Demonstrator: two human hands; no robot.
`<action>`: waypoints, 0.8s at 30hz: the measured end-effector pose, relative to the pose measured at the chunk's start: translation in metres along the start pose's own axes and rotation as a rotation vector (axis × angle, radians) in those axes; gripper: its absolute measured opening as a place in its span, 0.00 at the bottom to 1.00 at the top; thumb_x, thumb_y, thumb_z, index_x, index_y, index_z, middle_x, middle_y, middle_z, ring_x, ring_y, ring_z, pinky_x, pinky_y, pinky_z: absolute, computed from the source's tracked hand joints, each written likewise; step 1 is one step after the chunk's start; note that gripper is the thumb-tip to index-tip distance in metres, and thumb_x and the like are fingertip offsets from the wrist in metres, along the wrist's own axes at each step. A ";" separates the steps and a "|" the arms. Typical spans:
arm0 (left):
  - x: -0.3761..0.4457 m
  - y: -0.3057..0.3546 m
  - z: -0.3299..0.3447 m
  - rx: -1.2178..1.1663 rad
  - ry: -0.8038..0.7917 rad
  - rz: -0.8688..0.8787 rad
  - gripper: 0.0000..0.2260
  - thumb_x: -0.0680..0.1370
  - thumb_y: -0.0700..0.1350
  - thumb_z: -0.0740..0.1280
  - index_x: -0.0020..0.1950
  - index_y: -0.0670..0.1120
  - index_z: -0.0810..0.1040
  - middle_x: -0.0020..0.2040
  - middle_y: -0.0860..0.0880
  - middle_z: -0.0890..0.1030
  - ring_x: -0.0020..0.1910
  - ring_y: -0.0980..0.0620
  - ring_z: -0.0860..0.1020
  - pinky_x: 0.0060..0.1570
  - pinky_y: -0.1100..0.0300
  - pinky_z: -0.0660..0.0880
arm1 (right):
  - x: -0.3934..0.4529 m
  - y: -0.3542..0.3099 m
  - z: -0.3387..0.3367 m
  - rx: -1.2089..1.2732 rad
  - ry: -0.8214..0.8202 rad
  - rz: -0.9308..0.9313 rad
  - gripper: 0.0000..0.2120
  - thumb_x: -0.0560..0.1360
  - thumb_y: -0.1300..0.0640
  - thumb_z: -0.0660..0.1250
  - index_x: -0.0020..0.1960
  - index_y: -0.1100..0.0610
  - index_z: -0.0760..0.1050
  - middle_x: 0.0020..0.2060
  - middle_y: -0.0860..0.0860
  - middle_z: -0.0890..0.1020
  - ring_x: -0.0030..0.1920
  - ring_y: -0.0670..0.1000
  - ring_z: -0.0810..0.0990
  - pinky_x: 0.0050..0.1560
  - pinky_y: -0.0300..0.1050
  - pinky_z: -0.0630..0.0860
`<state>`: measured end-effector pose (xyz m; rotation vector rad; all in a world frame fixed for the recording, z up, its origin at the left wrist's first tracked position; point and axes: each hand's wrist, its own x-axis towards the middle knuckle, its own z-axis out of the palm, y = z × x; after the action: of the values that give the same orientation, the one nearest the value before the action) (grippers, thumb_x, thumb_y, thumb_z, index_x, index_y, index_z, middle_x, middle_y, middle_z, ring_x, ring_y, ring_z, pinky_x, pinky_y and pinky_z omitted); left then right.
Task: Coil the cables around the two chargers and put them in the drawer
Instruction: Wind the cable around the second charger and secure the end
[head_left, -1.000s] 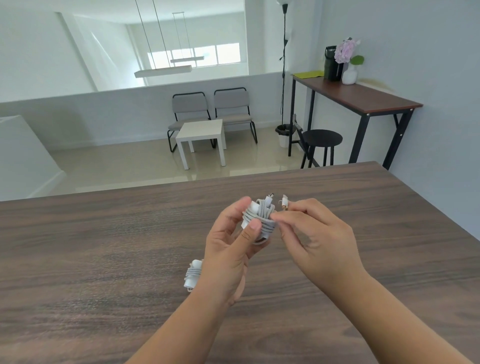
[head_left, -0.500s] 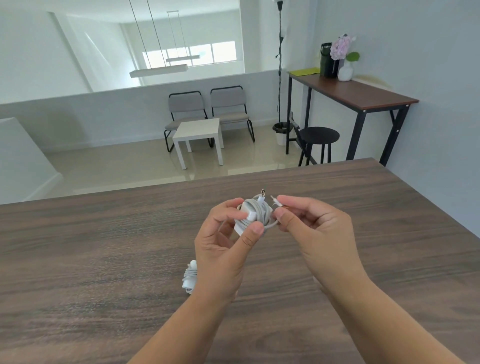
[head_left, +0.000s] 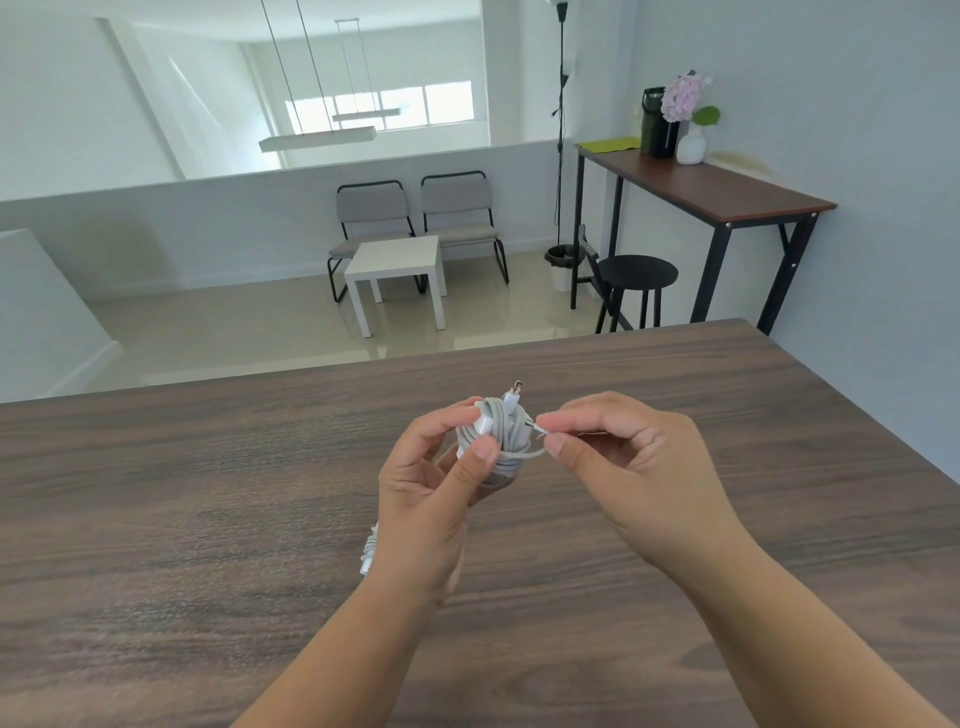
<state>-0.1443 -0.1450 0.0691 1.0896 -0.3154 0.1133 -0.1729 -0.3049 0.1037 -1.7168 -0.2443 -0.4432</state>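
My left hand grips a white charger above the dark wooden table, with grey cable wound many times around it and its plug prongs pointing up. My right hand pinches the loose cable end just right of the charger, and a short loop of cable hangs between them. A second white charger with its cable wound on lies on the table, mostly hidden behind my left wrist. No drawer is in view.
The table's far edge runs across the middle of the view, with open floor beyond it. Farther off stand a white side table, two grey chairs, a black stool and a tall desk with a vase.
My right hand has brought the cable end closer to the charger and the loose loop has shortened. My left hand has turned the charger slightly. The view has shifted a little.
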 end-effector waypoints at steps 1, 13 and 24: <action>0.000 0.001 -0.001 -0.009 -0.005 -0.014 0.18 0.62 0.54 0.81 0.48 0.51 0.82 0.55 0.46 0.82 0.50 0.46 0.82 0.41 0.52 0.81 | 0.000 0.000 -0.001 -0.025 -0.016 -0.015 0.12 0.71 0.67 0.72 0.43 0.50 0.84 0.41 0.45 0.84 0.45 0.46 0.83 0.44 0.34 0.76; -0.001 0.004 -0.012 0.040 -0.067 -0.017 0.16 0.63 0.54 0.81 0.46 0.52 0.83 0.55 0.47 0.83 0.52 0.47 0.82 0.42 0.51 0.80 | -0.003 -0.003 0.001 -0.268 -0.006 -0.181 0.10 0.69 0.69 0.72 0.42 0.54 0.85 0.40 0.44 0.84 0.43 0.42 0.82 0.41 0.31 0.76; 0.000 0.007 -0.010 0.031 -0.131 -0.078 0.17 0.62 0.55 0.81 0.47 0.51 0.84 0.52 0.47 0.84 0.48 0.47 0.83 0.36 0.54 0.79 | 0.001 -0.001 -0.010 0.031 -0.127 -0.025 0.10 0.67 0.71 0.74 0.37 0.56 0.83 0.39 0.52 0.85 0.42 0.51 0.84 0.45 0.47 0.81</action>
<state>-0.1443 -0.1325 0.0706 1.1416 -0.3889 -0.0226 -0.1738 -0.3145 0.1066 -1.7147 -0.3625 -0.3472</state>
